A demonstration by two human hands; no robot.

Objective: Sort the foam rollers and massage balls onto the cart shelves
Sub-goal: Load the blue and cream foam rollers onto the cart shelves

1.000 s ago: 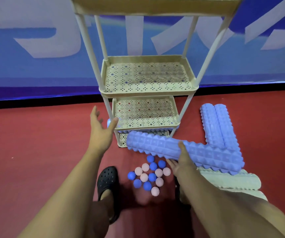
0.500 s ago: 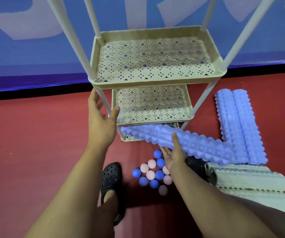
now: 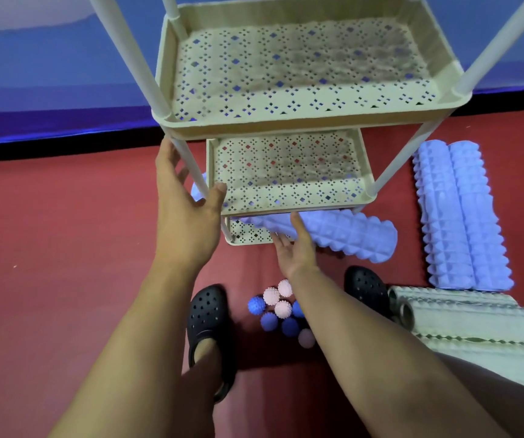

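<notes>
A purple foam roller (image 3: 327, 235) is being fed lengthwise into the bottom shelf (image 3: 248, 237) of the cream cart (image 3: 314, 118); its left end shows past the cart's front-left post (image 3: 188, 159), while its right end juts out beyond the shelf's front edge toward the right; the right hand (image 3: 295, 248) is held against its near side with thumb up and fingers underneath, apparently cradling rather than clamping it; the left hand (image 3: 184, 200) is spread wide beside the post, the thumb near the middle shelf's front-left corner, and nothing is gripped by it. For a clean placement, the roller should be kept level and low so the shelf above is cleared, and turned parallel to the shelf's long edge before being let go; the cart could be steadied by the left hand against rolling. Two more purple rollers (image 3: 456, 216) lie on the floor at the right, pale rollers (image 3: 475, 314) nearer, and the massage balls (image 3: 281, 311) are clustered between the shoes (image 3: 208, 317).
</notes>
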